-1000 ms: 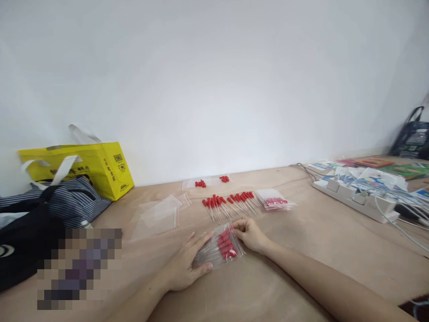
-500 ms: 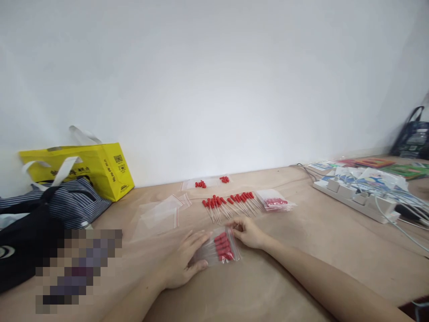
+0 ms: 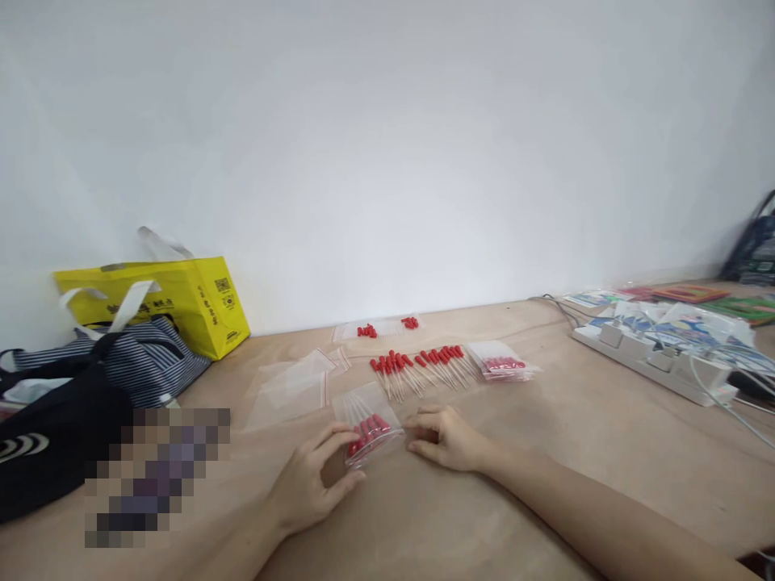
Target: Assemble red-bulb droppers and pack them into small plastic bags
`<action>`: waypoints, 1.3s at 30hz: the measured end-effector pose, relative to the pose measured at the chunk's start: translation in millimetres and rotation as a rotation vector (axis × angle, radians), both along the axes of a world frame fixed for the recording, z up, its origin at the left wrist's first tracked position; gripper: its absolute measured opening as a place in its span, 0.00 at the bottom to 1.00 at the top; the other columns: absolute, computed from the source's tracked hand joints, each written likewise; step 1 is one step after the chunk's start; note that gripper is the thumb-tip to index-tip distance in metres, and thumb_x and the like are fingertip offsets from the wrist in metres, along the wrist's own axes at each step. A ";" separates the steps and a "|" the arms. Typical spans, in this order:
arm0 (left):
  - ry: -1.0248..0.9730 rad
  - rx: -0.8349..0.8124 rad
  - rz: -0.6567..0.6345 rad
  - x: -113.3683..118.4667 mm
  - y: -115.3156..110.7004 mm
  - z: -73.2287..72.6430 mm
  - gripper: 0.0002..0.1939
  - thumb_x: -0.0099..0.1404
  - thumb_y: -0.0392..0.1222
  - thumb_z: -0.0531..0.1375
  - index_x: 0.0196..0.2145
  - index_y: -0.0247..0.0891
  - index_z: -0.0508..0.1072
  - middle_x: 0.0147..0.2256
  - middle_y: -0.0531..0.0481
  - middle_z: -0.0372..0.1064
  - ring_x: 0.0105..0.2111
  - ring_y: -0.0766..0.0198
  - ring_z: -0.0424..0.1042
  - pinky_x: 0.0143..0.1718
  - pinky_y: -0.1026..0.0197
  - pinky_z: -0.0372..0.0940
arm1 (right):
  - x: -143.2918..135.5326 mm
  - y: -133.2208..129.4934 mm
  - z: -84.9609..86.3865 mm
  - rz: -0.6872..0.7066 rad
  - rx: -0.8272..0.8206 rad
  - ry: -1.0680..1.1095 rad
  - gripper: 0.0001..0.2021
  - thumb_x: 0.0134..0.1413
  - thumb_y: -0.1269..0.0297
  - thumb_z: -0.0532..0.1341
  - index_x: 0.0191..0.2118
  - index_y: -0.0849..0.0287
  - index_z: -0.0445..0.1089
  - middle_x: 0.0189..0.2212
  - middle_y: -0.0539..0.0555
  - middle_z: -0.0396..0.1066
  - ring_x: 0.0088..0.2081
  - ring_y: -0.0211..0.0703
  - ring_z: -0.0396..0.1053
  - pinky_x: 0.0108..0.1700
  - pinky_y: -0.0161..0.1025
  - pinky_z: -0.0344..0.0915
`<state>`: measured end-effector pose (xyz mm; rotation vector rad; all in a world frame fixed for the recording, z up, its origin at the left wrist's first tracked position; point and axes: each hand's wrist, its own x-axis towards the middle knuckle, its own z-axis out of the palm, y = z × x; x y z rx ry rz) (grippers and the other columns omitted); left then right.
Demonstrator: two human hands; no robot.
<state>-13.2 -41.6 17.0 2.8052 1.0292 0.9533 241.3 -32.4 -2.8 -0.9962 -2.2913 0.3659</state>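
A clear zip bag [image 3: 370,398] lies on the table between my hands, with several red-headed sticks inside. Its red heads point toward me, and the zip edge is nearest to me. My left hand [image 3: 312,480] is open at the bag's left side, index fingertip against the bag and thumb apart from it. At the bag's right corner, my right hand [image 3: 446,437] has loosely bent fingers, with a gap between thumb and index finger. Beyond the bag, loose red-headed sticks [image 3: 421,367] lie in a fanned row.
Flat clear zip bags [image 3: 291,399] lie to the left. Filled bags [image 3: 500,361] are stacked at the right. Small red pieces [image 3: 366,332] sit on plastic near the wall. A power strip [image 3: 657,363] with cables is at right; a yellow bag [image 3: 182,303] and a striped bag [image 3: 151,363] stand at left.
The filled zip bag has turned, so its zip edge now faces me instead of the right. My left hand has shifted left and down; my right hand's fingers have spread from the bag's edge.
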 end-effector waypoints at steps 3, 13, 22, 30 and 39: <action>0.052 0.093 -0.051 -5.7 -4.6 -0.3 0.12 0.58 0.42 0.56 0.41 0.38 0.67 0.38 0.48 0.70 0.36 0.63 0.71 0.35 0.65 0.69 | -4.3 3.8 -2.4 -0.049 0.288 -0.190 0.11 0.50 0.65 0.54 0.40 0.56 0.68 0.30 0.50 0.69 0.26 0.34 0.63 0.25 0.31 0.51; 0.185 0.622 -0.111 -9.3 10.7 -6.8 0.18 0.67 0.33 0.42 0.33 0.32 0.71 0.31 0.46 0.73 0.31 0.67 0.73 0.32 0.68 0.69 | -20.8 30.4 -10.7 0.006 0.730 -0.362 0.09 0.52 0.71 0.51 0.24 0.60 0.64 0.20 0.48 0.65 0.21 0.32 0.58 0.22 0.35 0.43; 0.198 0.635 -0.133 -13.0 17.4 -9.7 0.17 0.66 0.32 0.43 0.31 0.34 0.70 0.27 0.49 0.72 0.25 0.69 0.71 0.24 0.69 0.66 | -19.7 34.1 -11.4 0.025 0.896 -0.346 0.10 0.51 0.72 0.52 0.21 0.61 0.62 0.19 0.48 0.64 0.21 0.34 0.58 0.23 0.36 0.42; 0.185 0.597 -0.148 -10.9 14.3 -4.9 0.17 0.66 0.31 0.42 0.30 0.33 0.69 0.26 0.49 0.70 0.25 0.69 0.70 0.24 0.69 0.65 | -19.9 34.9 -9.9 0.187 0.968 -0.369 0.10 0.52 0.73 0.52 0.21 0.61 0.62 0.21 0.50 0.65 0.23 0.36 0.57 0.24 0.36 0.45; 0.146 0.571 -0.129 -7.6 11.2 -2.6 0.14 0.65 0.31 0.45 0.30 0.34 0.69 0.27 0.50 0.71 0.26 0.69 0.71 0.25 0.70 0.66 | -26.0 31.5 -11.9 0.115 0.934 -0.349 0.09 0.54 0.72 0.50 0.26 0.61 0.64 0.21 0.50 0.65 0.23 0.35 0.57 0.23 0.35 0.45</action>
